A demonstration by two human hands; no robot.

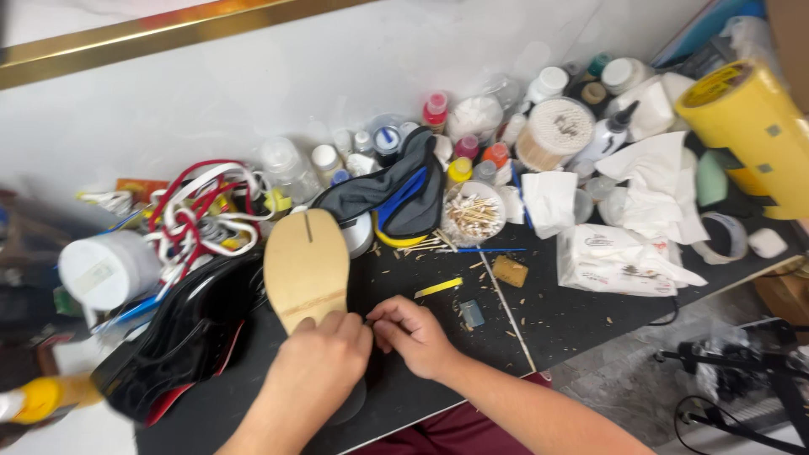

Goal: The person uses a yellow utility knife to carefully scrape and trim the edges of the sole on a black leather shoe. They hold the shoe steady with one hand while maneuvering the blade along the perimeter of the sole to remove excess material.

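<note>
The tan insole (305,268) lay flat on the black tabletop (548,316), beside a glossy black shoe (181,337). The left hand (324,358) pressed its heel end to steady it, while the right hand (413,333) fingers were pinched together at its edge; what they gripped, I cannot tell.

The scene is lit brightly and evenly from above, and only soft, short shadows are cast under the hands on the black table (539,312). The white wall (253,93) is washed out to near glare. Highlights are seen on the glossy black shoe (181,337). Motion blur is found throughout, strongest at the left edge. Fine detail is lost everywhere.
</note>
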